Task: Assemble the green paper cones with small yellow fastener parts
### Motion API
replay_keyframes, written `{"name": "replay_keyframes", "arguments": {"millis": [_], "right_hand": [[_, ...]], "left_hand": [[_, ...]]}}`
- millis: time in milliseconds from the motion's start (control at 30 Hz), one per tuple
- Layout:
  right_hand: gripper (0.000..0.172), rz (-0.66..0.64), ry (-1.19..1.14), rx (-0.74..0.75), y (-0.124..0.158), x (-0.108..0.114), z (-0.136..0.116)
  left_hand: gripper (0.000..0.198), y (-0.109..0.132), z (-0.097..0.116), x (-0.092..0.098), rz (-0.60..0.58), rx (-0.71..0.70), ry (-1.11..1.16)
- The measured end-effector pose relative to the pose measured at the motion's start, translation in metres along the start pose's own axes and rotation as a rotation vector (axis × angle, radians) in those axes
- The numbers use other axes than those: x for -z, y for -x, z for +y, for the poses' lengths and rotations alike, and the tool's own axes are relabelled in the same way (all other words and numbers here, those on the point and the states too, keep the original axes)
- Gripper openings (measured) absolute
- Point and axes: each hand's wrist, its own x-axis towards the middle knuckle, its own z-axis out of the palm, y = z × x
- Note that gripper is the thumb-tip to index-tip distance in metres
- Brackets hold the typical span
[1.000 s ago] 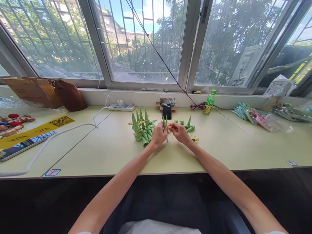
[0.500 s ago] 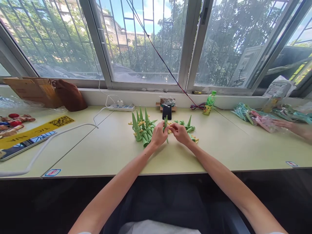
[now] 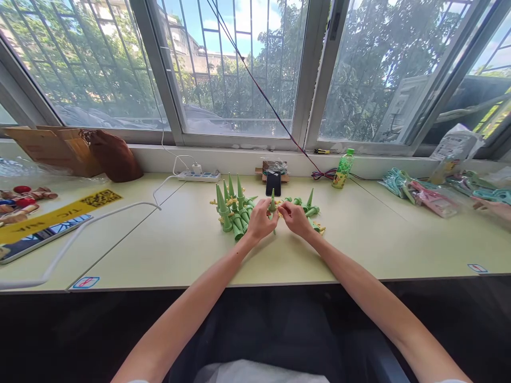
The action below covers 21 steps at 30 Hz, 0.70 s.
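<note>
My left hand (image 3: 261, 219) is closed around a green pointed cone (image 3: 272, 204), tip up. Right beside it, my right hand (image 3: 294, 216) pinches a small yellow piece (image 3: 280, 214) near the cone's side; the fingers hide most of it. Left of my hands several green cones (image 3: 224, 210) stand upright, bearing yellow bits, and green tubular pieces (image 3: 238, 226) lie in front of them. More green parts (image 3: 312, 211) and yellow pieces (image 3: 320, 229) lie beyond and beside my right hand.
Behind my hands are a black phone (image 3: 273, 183) and a small open box (image 3: 275, 169). A green bottle (image 3: 343, 169) stands back right. At far right, a person's hand (image 3: 493, 206) is near bagged pieces (image 3: 433, 199). A white cable (image 3: 104, 214) crosses the left side.
The green cone has turned slightly in my left hand, and my right fingers have shifted a little beside it. The other person's hand at far right has drawn back to the right.
</note>
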Motion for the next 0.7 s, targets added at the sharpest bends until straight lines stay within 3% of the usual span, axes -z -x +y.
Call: {"name": "replay_keyframes", "arguments": {"millis": [267, 700], "right_hand": [[0.037, 0.011, 0.02, -0.021, 0.0, 0.0011, -0.003], [0.045, 0.02, 0.03, -0.008, 0.0, -0.0008, -0.0048]], "left_hand": [[0.031, 0.0011, -0.0016, -0.0024, -0.038, -0.017, 0.16], [0.022, -0.0002, 0.0011, -0.0017, 0.007, -0.027, 0.262]]}}
